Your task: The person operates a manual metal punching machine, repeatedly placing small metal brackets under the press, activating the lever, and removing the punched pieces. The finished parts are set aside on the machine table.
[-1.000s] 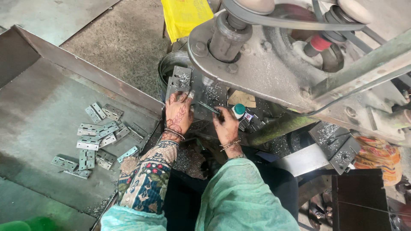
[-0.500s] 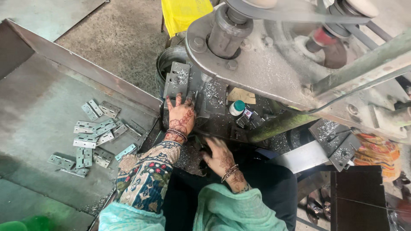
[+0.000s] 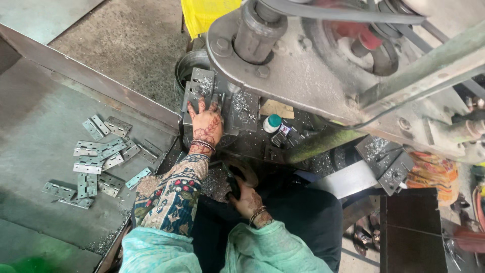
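Left hand (image 3: 206, 127), fingers spread flat, steadies a plate (image 3: 202, 88) at the press; right hand (image 3: 246, 198), fingers curled, grips a dark handle (image 3: 232, 186), hinges (image 3: 96, 162) lying on the tray.

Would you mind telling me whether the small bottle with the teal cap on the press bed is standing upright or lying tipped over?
Upright, it seems: the small bottle shows its teal cap from above, its white body below it, standing on the press bed right of the left hand.

Hinges (image 3: 96, 156) on tray (image 3: 30, 116) at left; press (image 3: 323, 65) right of tray; bottle (image 3: 272, 123) on press bed, right of left hand (image 3: 205, 126).
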